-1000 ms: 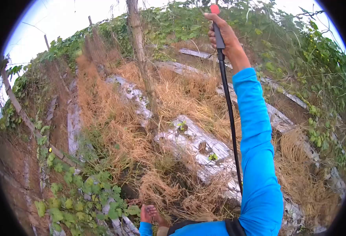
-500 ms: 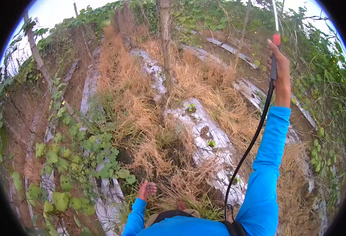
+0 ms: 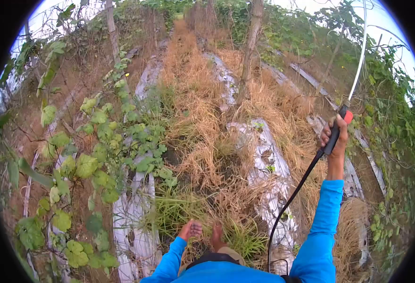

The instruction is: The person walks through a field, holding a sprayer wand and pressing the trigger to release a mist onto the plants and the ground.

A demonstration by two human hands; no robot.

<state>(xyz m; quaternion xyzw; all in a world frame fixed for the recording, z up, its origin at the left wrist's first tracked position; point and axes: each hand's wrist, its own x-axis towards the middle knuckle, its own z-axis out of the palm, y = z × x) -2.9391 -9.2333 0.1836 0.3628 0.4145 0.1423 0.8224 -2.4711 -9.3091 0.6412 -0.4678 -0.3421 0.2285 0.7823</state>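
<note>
My right hand (image 3: pixel 337 137) is raised at the right, its fingers wrapped round the dark handle of a sprayer wand (image 3: pixel 358 70). The wand has a red part by the handle, and its thin pale tube points up and slightly right. A black hose (image 3: pixel 296 186) runs from the handle's lower end down to my waist. Low in the view, my left hand (image 3: pixel 191 229) hangs in front of my body with its fingers curled and nothing visible in them. Green grass (image 3: pixel 179 210) lies just beyond it.
Dry straw (image 3: pixel 203 118) covers the path between strips of silvery plastic mulch (image 3: pixel 271 165). A wooden post (image 3: pixel 251 47) stands ahead, right of the path. Leafy vines (image 3: pixel 87 165) crowd the left side, and more vines (image 3: pixel 396 89) hang at the right. My bare foot (image 3: pixel 217 233) is below.
My view has turned left, so the posts and path sit further right. My right hand has come down with the sprayer wand, which now leans to the right.
</note>
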